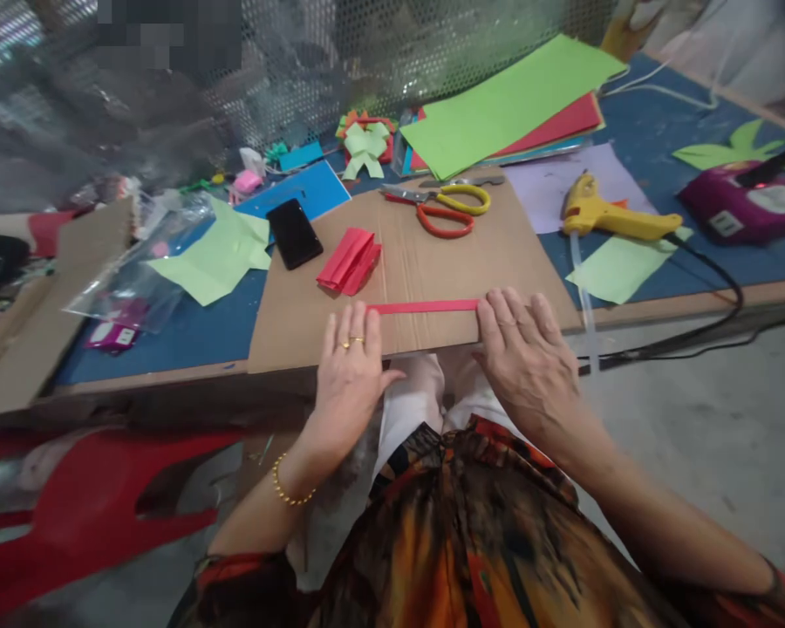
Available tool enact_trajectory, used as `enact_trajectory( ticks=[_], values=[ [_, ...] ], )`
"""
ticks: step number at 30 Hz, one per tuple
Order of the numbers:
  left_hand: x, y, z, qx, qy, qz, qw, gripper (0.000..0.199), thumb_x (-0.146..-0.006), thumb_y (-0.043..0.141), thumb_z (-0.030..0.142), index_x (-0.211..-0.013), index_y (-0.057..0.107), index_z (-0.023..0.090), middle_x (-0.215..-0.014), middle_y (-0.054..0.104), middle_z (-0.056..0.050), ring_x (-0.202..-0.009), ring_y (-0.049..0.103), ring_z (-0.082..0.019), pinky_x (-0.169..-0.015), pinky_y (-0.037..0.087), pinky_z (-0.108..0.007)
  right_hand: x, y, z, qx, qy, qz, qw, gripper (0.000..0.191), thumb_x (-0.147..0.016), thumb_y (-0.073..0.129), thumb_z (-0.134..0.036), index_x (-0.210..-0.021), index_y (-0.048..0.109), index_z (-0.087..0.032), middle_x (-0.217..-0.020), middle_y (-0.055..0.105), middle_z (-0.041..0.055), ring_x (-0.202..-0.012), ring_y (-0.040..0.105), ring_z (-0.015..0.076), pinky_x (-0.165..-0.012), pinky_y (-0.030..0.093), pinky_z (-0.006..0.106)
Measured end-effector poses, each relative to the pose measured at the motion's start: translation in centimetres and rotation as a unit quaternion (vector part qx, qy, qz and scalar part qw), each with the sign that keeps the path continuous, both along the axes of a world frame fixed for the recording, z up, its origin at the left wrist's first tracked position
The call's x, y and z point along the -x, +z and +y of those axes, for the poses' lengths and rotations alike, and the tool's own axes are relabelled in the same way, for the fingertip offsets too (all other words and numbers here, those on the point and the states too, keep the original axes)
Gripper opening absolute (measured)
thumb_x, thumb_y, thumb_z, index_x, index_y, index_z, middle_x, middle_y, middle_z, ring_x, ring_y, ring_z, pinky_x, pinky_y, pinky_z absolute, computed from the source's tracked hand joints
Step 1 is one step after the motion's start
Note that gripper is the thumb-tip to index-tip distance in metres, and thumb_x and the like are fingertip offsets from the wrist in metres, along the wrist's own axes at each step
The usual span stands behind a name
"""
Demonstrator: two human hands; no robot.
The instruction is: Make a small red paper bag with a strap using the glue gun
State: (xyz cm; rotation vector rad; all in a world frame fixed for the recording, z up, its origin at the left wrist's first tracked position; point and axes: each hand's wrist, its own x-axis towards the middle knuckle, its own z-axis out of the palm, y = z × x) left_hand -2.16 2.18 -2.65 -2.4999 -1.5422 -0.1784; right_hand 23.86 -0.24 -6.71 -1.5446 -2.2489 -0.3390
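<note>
A narrow red paper strip [425, 307] lies straight across the brown cardboard sheet [288, 323], close to its near edge. My left hand [351, 366] rests flat over the strip's left end, fingers stretched out and pointing away from me. Over the right end lies my right hand [527, 358], also flat with its fingers extended. Both ends of the strip are hidden under my fingers. Just beyond my left fingertips sits a folded bundle of red paper [349, 262]. Scissors [441, 205] with red and yellow handles lie farther back on the cardboard.
A black phone [294, 234] is left of the red bundle. At right, a yellow glue gun [618, 214] rests with its cable hanging over the table edge. Green paper sheets [516, 105] are stacked behind. A red chair [105, 488] stands below left.
</note>
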Motion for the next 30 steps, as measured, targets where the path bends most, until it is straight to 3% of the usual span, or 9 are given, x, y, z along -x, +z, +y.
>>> enact_trajectory(
  ticks=[3, 5, 8, 12, 15, 17, 21, 25, 30],
  values=[
    [-1.5, 1.2, 0.5, -0.033, 0.009, -0.013, 0.999, 0.096, -0.091, 0.084, 0.048, -0.160, 0.045, -0.006, -0.168, 0.038, -0.042, -0.165, 0.026, -0.056, -0.132, 0.024, -0.080, 0.3, 0.0, 0.3, -0.002, 0.002, 0.005, 1.000, 0.058, -0.106, 0.049, -0.011, -0.161, 0.046, 0.007, -0.162, 0.053, 0.0373, -0.160, 0.047, 0.0416, -0.131, 0.037, 0.068],
    [-4.0, 2.0, 1.2, -0.030, -0.058, -0.012, 0.998, 0.097, -0.093, 0.082, 0.052, -0.164, 0.043, -0.001, -0.175, 0.031, -0.035, -0.167, 0.019, -0.052, -0.136, 0.020, -0.076, 0.5, 0.0, 0.5, -0.004, -0.003, 0.001, 1.000, 0.057, -0.106, 0.047, -0.009, -0.160, 0.047, 0.009, -0.162, 0.053, 0.0378, -0.159, 0.048, 0.0425, -0.130, 0.039, 0.068],
    [-7.4, 3.4, 1.2, 0.011, -0.162, 0.002, 0.987, 0.072, -0.101, 0.073, 0.043, -0.160, 0.051, 0.009, -0.177, 0.037, -0.024, -0.169, 0.019, -0.044, -0.139, 0.019, -0.071, 0.7, 0.1, 0.5, 0.000, -0.009, 0.004, 1.000, 0.057, -0.106, 0.044, -0.010, -0.160, 0.047, 0.008, -0.163, 0.052, 0.0366, -0.159, 0.049, 0.0424, -0.130, 0.040, 0.068],
    [-7.4, 5.9, -2.1, -0.067, -0.075, -0.050, 0.994, 0.042, -0.103, 0.067, 0.037, -0.140, 0.066, 0.015, -0.184, 0.026, -0.017, -0.170, -0.001, -0.046, -0.139, 0.005, -0.075, 1.0, 0.4, 0.3, -0.001, -0.013, -0.001, 1.000, 0.056, -0.104, 0.042, -0.005, -0.158, 0.049, 0.008, -0.162, 0.054, 0.0363, -0.158, 0.050, 0.0418, -0.129, 0.042, 0.068],
    [-6.3, 7.2, -3.3, -0.121, -0.016, -0.113, 0.986, 0.061, -0.102, 0.069, 0.037, -0.159, 0.051, 0.020, -0.188, 0.006, -0.009, -0.169, -0.011, -0.045, -0.139, 0.006, -0.075, 1.0, 0.5, 0.2, 0.002, -0.019, -0.003, 1.000, 0.056, -0.104, 0.043, -0.005, -0.158, 0.048, 0.009, -0.163, 0.053, 0.0365, -0.159, 0.048, 0.0415, -0.131, 0.040, 0.066],
    [-6.4, 6.6, -1.9, -0.087, -0.083, -0.084, 0.989, 0.068, -0.106, 0.062, 0.044, -0.166, 0.043, 0.017, -0.187, 0.012, -0.014, -0.171, -0.006, -0.042, -0.140, 0.008, -0.071, 0.8, 0.3, 0.1, 0.011, -0.018, 0.004, 1.000, 0.057, -0.107, 0.043, -0.010, -0.161, 0.045, 0.006, -0.166, 0.050, 0.0348, -0.162, 0.044, 0.0405, -0.132, 0.039, 0.066],
    [-7.1, 2.8, 2.8, 0.087, -0.216, -0.001, 0.972, 0.084, -0.110, 0.043, 0.065, -0.168, 0.037, 0.005, -0.178, 0.035, -0.025, -0.170, 0.026, -0.036, -0.140, 0.024, -0.058, 0.5, 0.2, 0.1, 0.016, -0.004, 0.006, 1.000, 0.058, -0.110, 0.042, -0.020, -0.163, 0.044, 0.005, -0.168, 0.048, 0.0339, -0.163, 0.042, 0.0410, -0.131, 0.039, 0.068],
    [-4.7, 0.0, 4.1, 0.066, -0.190, -0.007, 0.979, 0.098, -0.104, 0.051, 0.072, -0.169, 0.033, 0.002, -0.177, 0.034, -0.030, -0.169, 0.030, -0.039, -0.138, 0.029, -0.059, 0.5, 0.7, 0.1, 0.009, -0.011, -0.010, 1.000, 0.054, -0.108, 0.044, -0.010, -0.159, 0.048, 0.006, -0.164, 0.053, 0.0342, -0.158, 0.050, 0.0413, -0.130, 0.041, 0.067],
    [-0.1, -1.0, 2.3, 0.007, -0.100, -0.025, 0.995, 0.097, -0.100, 0.068, 0.060, -0.168, 0.034, 0.000, -0.173, 0.038, -0.033, -0.166, 0.035, -0.043, -0.136, 0.034, -0.062, 0.3, 0.9, 0.2, 0.009, -0.009, 0.000, 1.000, 0.054, -0.108, 0.045, -0.010, -0.160, 0.049, 0.004, -0.163, 0.053, 0.0335, -0.159, 0.049, 0.0400, -0.131, 0.039, 0.069]
  ],
)
